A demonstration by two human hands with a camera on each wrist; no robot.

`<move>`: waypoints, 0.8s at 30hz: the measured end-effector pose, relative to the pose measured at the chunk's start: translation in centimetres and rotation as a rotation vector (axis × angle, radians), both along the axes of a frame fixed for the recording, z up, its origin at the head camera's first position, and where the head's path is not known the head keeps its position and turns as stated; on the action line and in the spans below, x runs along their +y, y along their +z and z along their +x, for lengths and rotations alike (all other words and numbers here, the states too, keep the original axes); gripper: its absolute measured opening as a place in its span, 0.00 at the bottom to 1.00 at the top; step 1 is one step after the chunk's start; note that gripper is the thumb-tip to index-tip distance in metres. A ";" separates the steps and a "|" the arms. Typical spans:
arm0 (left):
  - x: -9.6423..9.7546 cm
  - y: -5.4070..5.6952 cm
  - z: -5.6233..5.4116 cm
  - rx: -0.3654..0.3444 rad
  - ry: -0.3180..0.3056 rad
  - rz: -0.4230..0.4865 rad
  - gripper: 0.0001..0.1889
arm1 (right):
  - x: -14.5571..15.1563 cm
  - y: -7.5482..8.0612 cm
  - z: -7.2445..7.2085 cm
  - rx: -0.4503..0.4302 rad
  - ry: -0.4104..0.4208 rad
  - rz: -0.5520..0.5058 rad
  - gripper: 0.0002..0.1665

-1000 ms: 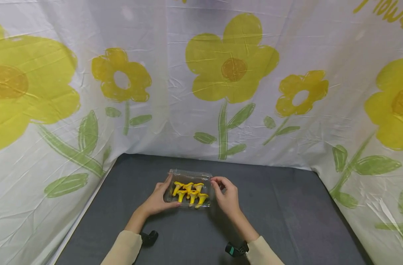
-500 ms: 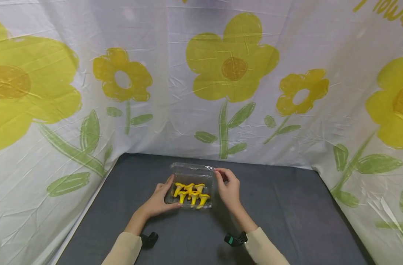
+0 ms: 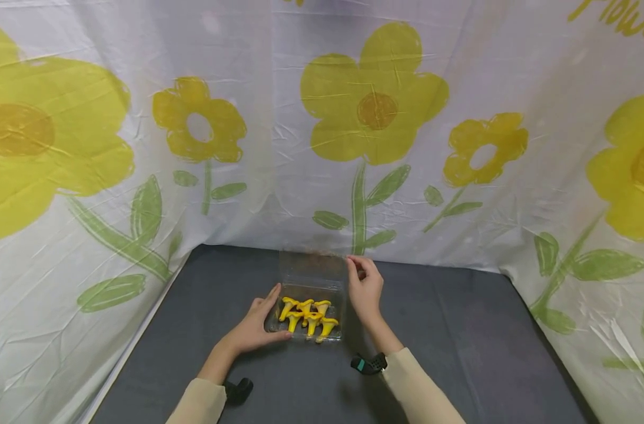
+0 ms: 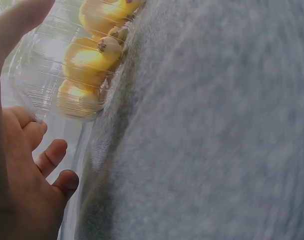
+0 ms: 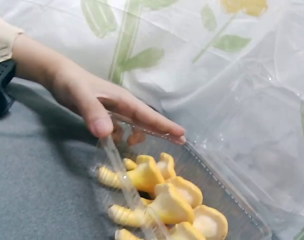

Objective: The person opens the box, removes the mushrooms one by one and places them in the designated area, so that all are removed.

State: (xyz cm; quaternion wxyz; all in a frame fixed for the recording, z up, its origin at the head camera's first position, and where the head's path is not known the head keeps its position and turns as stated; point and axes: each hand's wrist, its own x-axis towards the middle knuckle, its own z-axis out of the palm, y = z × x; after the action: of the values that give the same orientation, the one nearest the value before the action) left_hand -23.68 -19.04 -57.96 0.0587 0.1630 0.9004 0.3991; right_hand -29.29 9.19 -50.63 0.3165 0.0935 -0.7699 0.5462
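Observation:
A clear plastic clamshell box (image 3: 314,289) rests on the dark cloth, its hinged lid (image 3: 312,266) standing raised at the back. Several yellow trumpet-shaped mushrooms (image 3: 312,318) lie inside in two rows. My left hand (image 3: 255,327) grips the box by its left end, thumb at the front rim and forefinger towards the back corner. That same hold shows in the right wrist view, the left hand (image 5: 87,95) spanning the short side. With thumb and fingertips, my right hand (image 3: 365,288) pinches the lid's right edge. In the left wrist view, mushrooms (image 4: 87,62) show through the plastic wall.
The dark grey cloth (image 3: 433,341) covers the table. A white curtain (image 3: 279,194) printed with yellow flowers hangs round the back and both sides. Black straps with devices sit at the wrists, the right one (image 3: 369,364) beside a beige sleeve (image 3: 420,386).
The lid has swung up and back from low over the box, and my right hand has risen away from me with its edge. My left hand keeps its hold on the box.

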 end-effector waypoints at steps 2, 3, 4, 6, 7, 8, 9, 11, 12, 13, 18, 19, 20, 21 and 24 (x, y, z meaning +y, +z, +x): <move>0.0 -0.1 0.0 0.002 0.004 -0.003 0.63 | -0.2 0.1 -0.4 0.001 -0.016 -0.005 0.10; 0.1 -0.1 0.0 0.003 0.006 -0.003 0.63 | -0.3 0.2 -0.5 0.001 -0.024 -0.007 0.10; 0.1 -0.1 0.0 0.004 0.007 -0.003 0.63 | -0.5 0.2 -0.7 0.002 -0.032 -0.009 0.09; 0.1 -0.2 0.0 0.007 0.009 -0.004 0.63 | -0.7 0.3 -1.0 0.003 -0.049 -0.008 0.08; 0.1 -0.2 0.0 0.008 0.010 -0.008 0.63 | -0.7 0.3 -1.1 -0.002 -0.059 -0.009 0.08; 0.1 -0.2 0.0 0.007 0.010 -0.007 0.63 | -0.8 0.3 -1.2 -0.010 -0.067 -0.011 0.08; 0.1 -0.2 0.0 0.008 0.010 -0.009 0.63 | -0.9 0.3 -1.3 -0.020 -0.074 -0.011 0.08; 0.2 -0.3 0.0 0.007 0.011 -0.009 0.63 | -1.0 0.4 -1.6 -0.041 -0.086 -0.006 0.09; 0.2 -0.3 0.0 0.007 0.012 -0.008 0.63 | -1.0 0.4 -1.7 -0.047 -0.088 -0.006 0.09; 0.2 -0.4 0.0 0.008 0.012 -0.006 0.63 | -1.0 0.4 -1.9 -0.052 -0.089 -0.007 0.10; 0.2 -0.4 0.0 0.009 0.007 0.014 0.63 | -0.8 0.5 -2.4 -0.081 -0.094 -0.022 0.12; 0.2 -0.4 0.0 0.007 0.006 0.019 0.63 | -0.7 0.5 -2.4 -0.094 -0.099 -0.023 0.12; 0.1 -0.3 0.0 0.006 0.005 0.021 0.63 | -0.7 0.4 -2.5 -0.106 -0.102 -0.024 0.13; 0.1 -0.3 0.1 0.005 0.004 0.023 0.63 | -0.6 0.3 -2.5 -0.120 -0.103 -0.024 0.14; 0.0 -0.3 0.2 0.007 0.001 0.029 0.63 | -0.5 -0.2 -2.6 -0.144 -0.100 -0.008 0.15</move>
State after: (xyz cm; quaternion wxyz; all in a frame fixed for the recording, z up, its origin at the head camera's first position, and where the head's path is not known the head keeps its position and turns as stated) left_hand -23.46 -19.00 -58.22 0.0532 0.1648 0.8948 0.4114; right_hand -31.93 8.68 -50.78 0.2879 0.0140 -0.7921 0.5381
